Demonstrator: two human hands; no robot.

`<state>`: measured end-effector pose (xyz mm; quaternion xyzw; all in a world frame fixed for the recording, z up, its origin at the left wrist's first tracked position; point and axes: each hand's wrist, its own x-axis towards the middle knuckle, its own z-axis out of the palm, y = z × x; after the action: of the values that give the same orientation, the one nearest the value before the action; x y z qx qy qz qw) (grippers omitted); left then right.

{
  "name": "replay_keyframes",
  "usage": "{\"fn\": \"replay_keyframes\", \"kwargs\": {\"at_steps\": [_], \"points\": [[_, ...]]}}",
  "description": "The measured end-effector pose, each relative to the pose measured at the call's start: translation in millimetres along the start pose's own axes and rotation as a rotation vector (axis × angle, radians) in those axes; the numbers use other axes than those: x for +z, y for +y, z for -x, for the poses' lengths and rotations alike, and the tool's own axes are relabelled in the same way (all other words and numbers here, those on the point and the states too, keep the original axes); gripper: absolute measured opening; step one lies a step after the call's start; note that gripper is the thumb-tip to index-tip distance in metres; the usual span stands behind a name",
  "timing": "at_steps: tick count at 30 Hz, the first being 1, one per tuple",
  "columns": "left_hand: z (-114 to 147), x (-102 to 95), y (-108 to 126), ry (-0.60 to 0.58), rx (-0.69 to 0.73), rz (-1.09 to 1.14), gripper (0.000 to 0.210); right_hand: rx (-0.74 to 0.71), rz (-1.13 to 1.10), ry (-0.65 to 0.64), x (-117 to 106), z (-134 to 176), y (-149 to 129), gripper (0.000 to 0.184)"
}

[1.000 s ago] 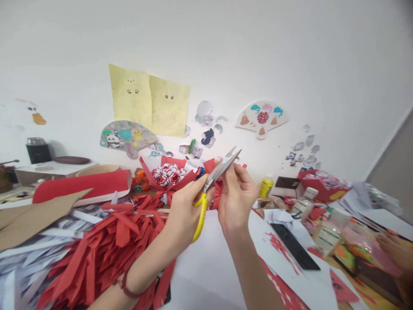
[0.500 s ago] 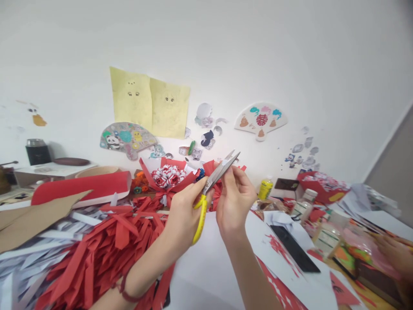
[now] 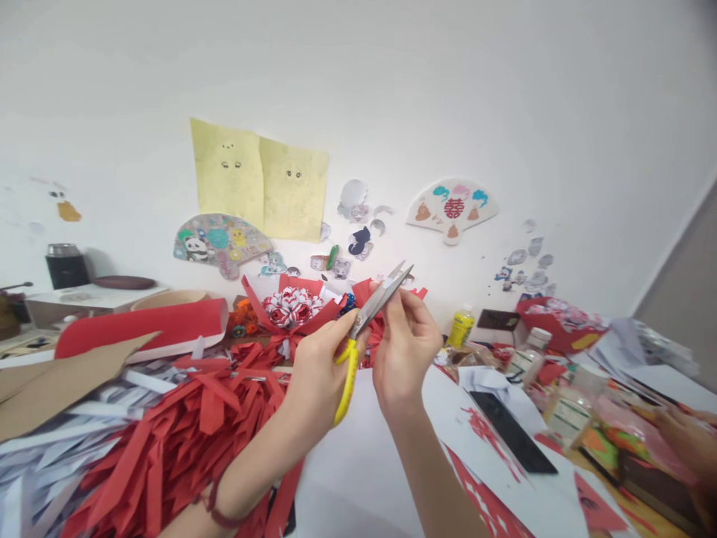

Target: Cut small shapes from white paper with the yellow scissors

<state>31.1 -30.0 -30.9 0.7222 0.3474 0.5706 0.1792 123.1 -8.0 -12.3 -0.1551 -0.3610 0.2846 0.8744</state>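
Note:
My left hand point(image 3: 320, 366) is closed around the scissors point(image 3: 348, 377), which have yellow handles and metal blades pointing up and to the right. The blade tips stand slightly apart. Just right of the blades, my right hand point(image 3: 404, 351) is closed in a pinch, its thumb and fingertips against or right beside the metal. What it pinches is mostly hidden by the blades and fingers. Both hands are raised above a white sheet point(image 3: 358, 463). Behind them, a bouquet of red-and-white paper flowers point(image 3: 292, 306) stands in red wrapping.
Piles of red paper strips point(image 3: 168, 426) and white strips point(image 3: 72, 433) lie at the left, near a red roll point(image 3: 146, 326). On the right are a black phone-like slab point(image 3: 512, 432), bottles point(image 3: 529, 355), and a yellow bottle point(image 3: 460, 326). Another person's hand point(image 3: 686, 441) is at the right edge.
The hands and scissors shift only very slightly, the blade tips a little to the left and down. Both grips look the same. The other person's hand at the right edge moves slightly.

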Motion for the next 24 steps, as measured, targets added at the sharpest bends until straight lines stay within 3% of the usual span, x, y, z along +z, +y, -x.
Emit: {"fn": "replay_keyframes", "kwargs": {"at_steps": [24], "points": [[0.1,-1.8,7.5,0.000,-0.052,-0.134,0.030,0.003,0.007,0.007,-0.8,2.0,3.5,0.016]]}}
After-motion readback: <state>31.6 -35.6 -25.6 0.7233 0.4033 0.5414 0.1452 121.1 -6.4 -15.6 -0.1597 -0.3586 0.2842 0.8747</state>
